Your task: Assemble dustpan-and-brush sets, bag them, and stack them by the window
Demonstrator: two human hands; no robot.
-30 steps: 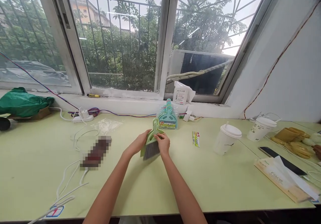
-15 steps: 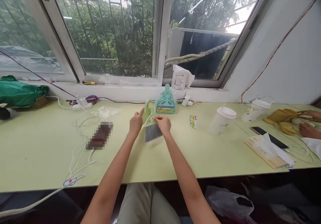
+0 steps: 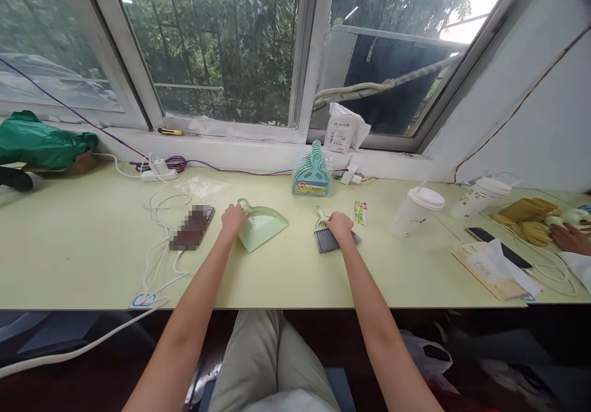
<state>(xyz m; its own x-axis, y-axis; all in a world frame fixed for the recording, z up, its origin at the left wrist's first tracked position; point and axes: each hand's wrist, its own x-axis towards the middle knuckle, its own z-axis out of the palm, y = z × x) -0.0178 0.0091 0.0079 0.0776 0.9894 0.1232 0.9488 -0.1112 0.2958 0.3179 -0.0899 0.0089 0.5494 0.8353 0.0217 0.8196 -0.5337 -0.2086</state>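
Observation:
A light green dustpan [image 3: 264, 226] lies on the table with its handle pointing back and left. My left hand [image 3: 234, 220] is closed on its left edge near the handle. To the right, a small hand brush [image 3: 327, 239] with grey bristles and a green handle rests on the table. My right hand [image 3: 340, 224] grips the brush at its head, fingers closed over the top. Behind them, against the wall, stands a wrapped stack of teal dustpan sets [image 3: 313, 175]. A small printed label card [image 3: 361, 212] lies just right of my right hand.
Left of me are a blurred-out phone [image 3: 191, 228], white cables [image 3: 157, 246] and a power strip [image 3: 159, 173]. Lidded paper cups [image 3: 418, 210], a tissue pack [image 3: 489, 273] and a dark phone [image 3: 498, 249] are on the right, near another person's hand [image 3: 572, 239]. A window is behind.
The brush and dustpan, held together before, are now apart. My right hand has moved right with the brush, my left hand left with the dustpan, both down on the table.

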